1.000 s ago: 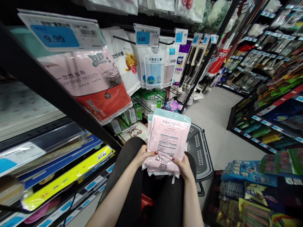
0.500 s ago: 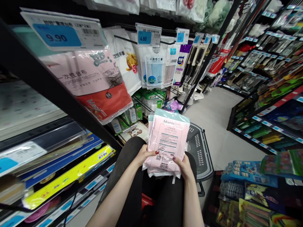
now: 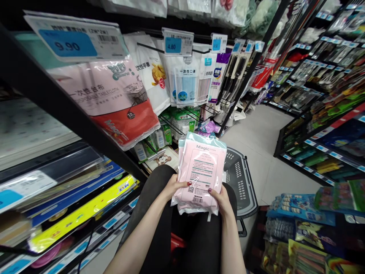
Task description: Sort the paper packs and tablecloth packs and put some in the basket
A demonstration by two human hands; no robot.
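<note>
Above my knees I hold pink plastic packs of disposable tablecloth (image 3: 203, 167), the printed back with its barcode facing up. A second pack shows at the left edge behind the front one. My left hand (image 3: 174, 188) grips the lower left side, thumb on top. Along the lower right side, my right hand (image 3: 221, 198) holds on in the same way. The fingers under the packs are hidden. A like tablecloth pack (image 3: 114, 102), pink and red, hangs on the rack to the left under a 9.90 price tag (image 3: 76, 38).
A dark shopping basket (image 3: 242, 182) stands on the floor (image 3: 273, 152) to the right of my knees. Packs of disposable masks (image 3: 184, 82) and gloves (image 3: 151, 72) hang ahead. A black rack post (image 3: 71, 102) slants across the left. Bagged goods (image 3: 299, 213) lie at the lower right.
The top edge of the held packs has tipped slightly, and the glare on the plastic has shifted. Both hands keep their grip in nearly the same place.
</note>
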